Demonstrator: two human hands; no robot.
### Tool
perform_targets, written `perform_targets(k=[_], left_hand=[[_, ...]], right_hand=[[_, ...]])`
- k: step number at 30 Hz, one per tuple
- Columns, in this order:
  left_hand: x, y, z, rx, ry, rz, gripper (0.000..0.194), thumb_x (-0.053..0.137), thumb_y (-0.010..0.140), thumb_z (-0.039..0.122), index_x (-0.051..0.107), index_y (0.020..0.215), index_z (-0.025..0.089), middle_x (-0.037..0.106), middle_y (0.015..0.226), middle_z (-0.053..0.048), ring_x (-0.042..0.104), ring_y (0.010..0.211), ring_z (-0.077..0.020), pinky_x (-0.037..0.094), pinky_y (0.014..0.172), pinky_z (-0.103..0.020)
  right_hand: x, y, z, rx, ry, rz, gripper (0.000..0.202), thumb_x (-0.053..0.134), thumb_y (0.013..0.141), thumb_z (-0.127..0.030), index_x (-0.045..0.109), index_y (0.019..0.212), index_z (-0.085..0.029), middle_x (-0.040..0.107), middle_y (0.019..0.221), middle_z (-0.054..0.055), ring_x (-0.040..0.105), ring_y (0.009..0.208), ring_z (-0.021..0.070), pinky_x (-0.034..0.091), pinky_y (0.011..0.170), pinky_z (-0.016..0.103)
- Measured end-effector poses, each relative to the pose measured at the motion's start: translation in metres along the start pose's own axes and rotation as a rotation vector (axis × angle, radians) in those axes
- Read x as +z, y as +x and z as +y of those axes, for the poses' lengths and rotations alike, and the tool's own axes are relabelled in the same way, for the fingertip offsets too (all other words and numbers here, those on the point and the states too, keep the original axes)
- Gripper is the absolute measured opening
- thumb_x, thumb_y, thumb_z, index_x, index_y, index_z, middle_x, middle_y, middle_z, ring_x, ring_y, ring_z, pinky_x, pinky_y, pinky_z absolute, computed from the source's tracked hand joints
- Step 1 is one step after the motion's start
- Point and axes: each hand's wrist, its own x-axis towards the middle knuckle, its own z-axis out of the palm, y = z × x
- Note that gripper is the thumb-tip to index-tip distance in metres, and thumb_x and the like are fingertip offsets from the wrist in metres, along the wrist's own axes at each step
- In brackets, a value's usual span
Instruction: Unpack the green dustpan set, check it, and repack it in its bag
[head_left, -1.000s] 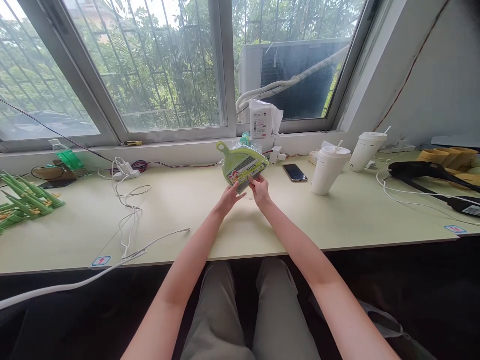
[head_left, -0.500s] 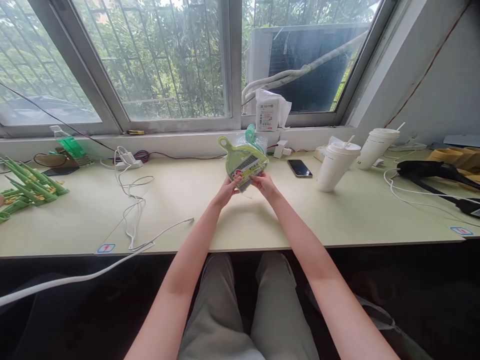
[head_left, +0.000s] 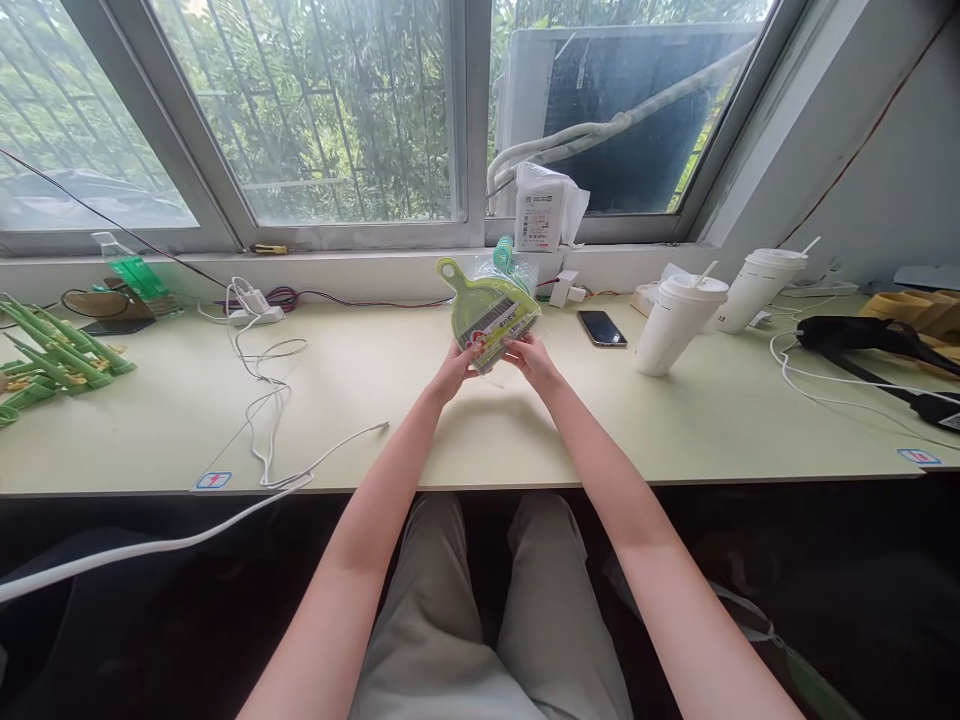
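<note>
Both hands are up over the middle of the desk (head_left: 390,420), holding a small green dustpan set in clear plastic wrap (head_left: 491,315) between them; the left hand (head_left: 454,368) pinches the lower left corner of the pack, thumb on the front, and the right hand (head_left: 534,360) pinches the lower right edge by the printed label; the fingers of both are closed on the pack, which is tilted with its hooked handle pointing up and away toward the window sill (head_left: 360,265); it hangs clear of the desk, not resting on it.

Just beyond the fingers, behind the pack, stands a white packet (head_left: 541,208) on the sill; to the right of the right hand lies a dark phone (head_left: 601,327), and further right two white lidded cups (head_left: 679,322) with straws; well to the left of the left hand white cables (head_left: 262,400) trail across the desk, with green plastic pieces (head_left: 52,355) at the far left.

To my eye the hands are working at the wrapper's lower edge; done well, that calls for a firm pinch on the film itself rather than the hard pan beneath, the two hands pulling apart evenly so the plastic gives without the pack slipping loose toward the cups.
</note>
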Motion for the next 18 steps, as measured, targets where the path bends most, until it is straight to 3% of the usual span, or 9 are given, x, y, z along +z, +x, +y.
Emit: perform_targets(k=[7, 13, 18], left_hand=[[-0.002, 0.004, -0.002, -0.013, -0.024, 0.04, 0.048, 0.074, 0.076, 0.032, 0.054, 0.119, 0.025, 0.062, 0.126, -0.009, 0.057, 0.118, -0.0299, 0.05, 0.096, -0.054], [0.0, 0.002, 0.0, 0.001, -0.007, 0.005, 0.05, 0.073, 0.076, 0.035, 0.053, 0.12, 0.025, 0.061, 0.127, -0.01, 0.058, 0.118, -0.0302, 0.049, 0.097, -0.056], [0.0, 0.003, -0.001, 0.001, 0.002, 0.004, 0.054, 0.072, 0.073, 0.026, 0.049, 0.123, 0.025, 0.059, 0.13, -0.01, 0.061, 0.111, -0.0275, 0.052, 0.094, -0.054]], right_hand=[[0.002, 0.001, 0.004, 0.018, 0.025, 0.015, 0.022, 0.078, 0.071, -0.015, 0.063, 0.087, -0.02, 0.075, 0.092, 0.003, 0.071, 0.092, 0.0224, 0.061, 0.09, 0.043], [0.003, 0.0, 0.007, -0.003, 0.036, 0.063, 0.029, 0.083, 0.067, -0.017, 0.062, 0.086, -0.021, 0.074, 0.093, 0.004, 0.07, 0.101, 0.0242, 0.059, 0.095, 0.044], [0.003, 0.003, 0.013, -0.02, 0.053, 0.071, 0.033, 0.085, 0.065, -0.019, 0.061, 0.086, -0.023, 0.074, 0.089, 0.002, 0.071, 0.099, 0.0236, 0.06, 0.093, 0.043]])
